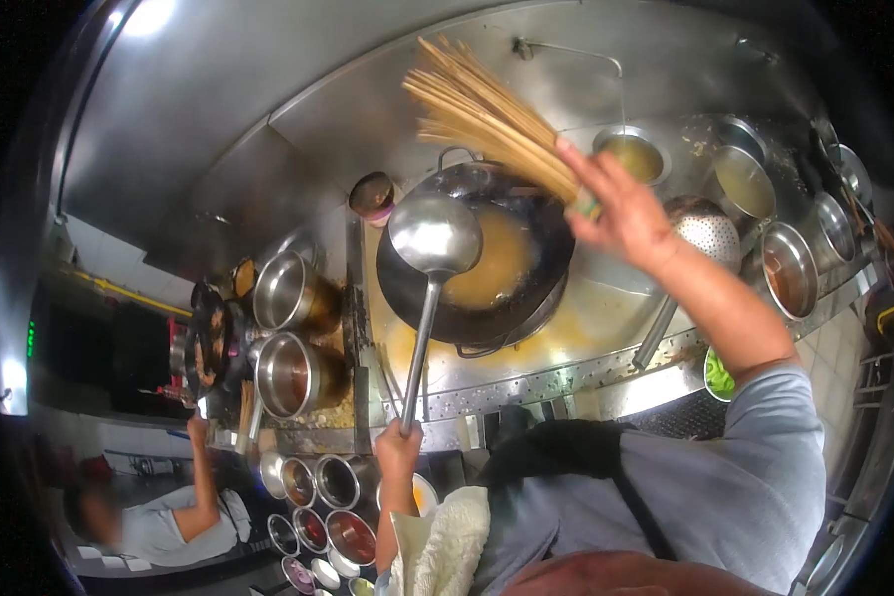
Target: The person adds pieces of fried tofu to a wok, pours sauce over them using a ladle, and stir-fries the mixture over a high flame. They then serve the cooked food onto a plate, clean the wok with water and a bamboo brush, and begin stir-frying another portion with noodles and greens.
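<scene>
Left hand (397, 449) clenched on the steel ladle (435, 235) by its handle; bowl shows over the wok (402, 280)'s left side. Right hand (616, 207) grasps the bamboo brush (492, 124) by its narrow end, splints fanning up-left, above the wok's far side in my view. Cloudy liquid (502, 256) in wok. Perforated strainer (703, 233) sits right of it.

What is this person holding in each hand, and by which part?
The left hand holds a metal ladle by the handle, near the end away from its bowl. The right hand holds a stick brush by its gathered end.
</scene>
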Tool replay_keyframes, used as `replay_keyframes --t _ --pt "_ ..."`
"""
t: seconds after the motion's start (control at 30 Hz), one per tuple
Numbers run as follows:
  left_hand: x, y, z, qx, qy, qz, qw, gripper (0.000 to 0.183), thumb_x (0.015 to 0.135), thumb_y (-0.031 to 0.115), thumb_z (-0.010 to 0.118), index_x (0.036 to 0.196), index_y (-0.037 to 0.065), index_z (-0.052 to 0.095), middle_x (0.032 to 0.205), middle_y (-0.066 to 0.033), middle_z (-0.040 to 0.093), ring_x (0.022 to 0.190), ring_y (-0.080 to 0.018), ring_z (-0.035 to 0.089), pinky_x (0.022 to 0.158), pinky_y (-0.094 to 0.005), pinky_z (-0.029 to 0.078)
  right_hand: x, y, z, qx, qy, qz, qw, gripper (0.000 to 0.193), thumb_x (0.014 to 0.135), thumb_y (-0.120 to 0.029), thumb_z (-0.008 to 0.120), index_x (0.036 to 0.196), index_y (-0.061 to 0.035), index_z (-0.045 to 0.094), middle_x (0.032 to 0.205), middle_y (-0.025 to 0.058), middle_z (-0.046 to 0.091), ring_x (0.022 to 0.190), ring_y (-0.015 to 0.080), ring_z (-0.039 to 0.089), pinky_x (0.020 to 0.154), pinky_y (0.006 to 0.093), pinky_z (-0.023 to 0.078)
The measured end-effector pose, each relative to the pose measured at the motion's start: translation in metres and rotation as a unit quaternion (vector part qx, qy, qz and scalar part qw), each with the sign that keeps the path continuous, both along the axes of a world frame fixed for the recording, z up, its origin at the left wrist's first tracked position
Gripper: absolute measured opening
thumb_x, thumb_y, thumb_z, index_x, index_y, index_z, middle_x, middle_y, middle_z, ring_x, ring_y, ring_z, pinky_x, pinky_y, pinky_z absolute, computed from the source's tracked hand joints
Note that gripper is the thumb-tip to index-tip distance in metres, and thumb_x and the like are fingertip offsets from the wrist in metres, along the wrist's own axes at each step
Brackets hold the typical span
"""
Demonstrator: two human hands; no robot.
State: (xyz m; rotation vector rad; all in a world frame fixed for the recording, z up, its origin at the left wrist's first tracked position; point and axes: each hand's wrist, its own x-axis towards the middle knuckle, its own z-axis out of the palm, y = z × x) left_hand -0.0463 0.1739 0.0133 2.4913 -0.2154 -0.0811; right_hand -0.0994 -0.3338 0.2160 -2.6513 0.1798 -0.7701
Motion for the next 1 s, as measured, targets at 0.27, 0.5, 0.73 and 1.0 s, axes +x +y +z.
replay_keyframes --t 0.27,0.5,0.73,1.0 --pt "-0.058 0.008 -0.013 -0.206 0.312 0.081 0.924 0.029 0.089 0.023 0.078 0.077 0.004 0.060 0.057 -0.0005 0.055 0.047 -0.0103 0.050 0.045 -0.0294 0.040 0.043 -0.027 -0.052 -0.085 0.380 0.083 0.917 0.082 0.077 -0.016 0.072 0.154 -0.0217 0.043 0.117 0.0213 0.063 0.103 0.0408 0.065 0.089 0.0463 0.053" --pt "-0.088 0.016 -0.024 -0.232 0.197 0.186 0.934 0.016 0.090 0.013 0.073 0.088 0.004 0.060 0.060 -0.0012 0.055 0.046 -0.0111 0.052 0.043 -0.0288 0.040 0.140 0.036 -0.098 -0.192 0.485 0.125 0.844 0.033 0.076 -0.020 0.076 0.107 -0.0121 0.075 0.103 0.0172 0.072 0.096 0.0372 0.069 0.084 0.0424 0.056" --pt "-0.065 -0.005 -0.061 -0.144 0.178 0.173 0.958 0.011 0.087 0.011 0.068 0.087 0.003 0.060 0.061 -0.0073 0.058 0.048 -0.0170 0.058 0.046 -0.0346 0.046 0.199 0.053 -0.217 0.218 0.282 0.137 0.924 0.030 0.070 -0.024 0.080 0.096 -0.0107 0.075 0.097 0.0129 0.074 0.095 0.0327 0.071 0.081 0.0406 0.057" --pt "-0.030 -0.011 -0.133 -0.022 0.062 0.159 0.985 0.028 0.082 0.024 0.071 0.084 -0.004 0.065 0.078 -0.0233 0.065 0.072 -0.0399 0.065 0.069 -0.0469 0.052 0.226 0.002 -0.183 -0.335 0.251 0.214 0.883 0.025 0.078 -0.018 0.073 0.097 -0.0032 0.074 0.082 0.0159 0.069 0.081 0.0336 0.068 0.074 0.0385 0.055"
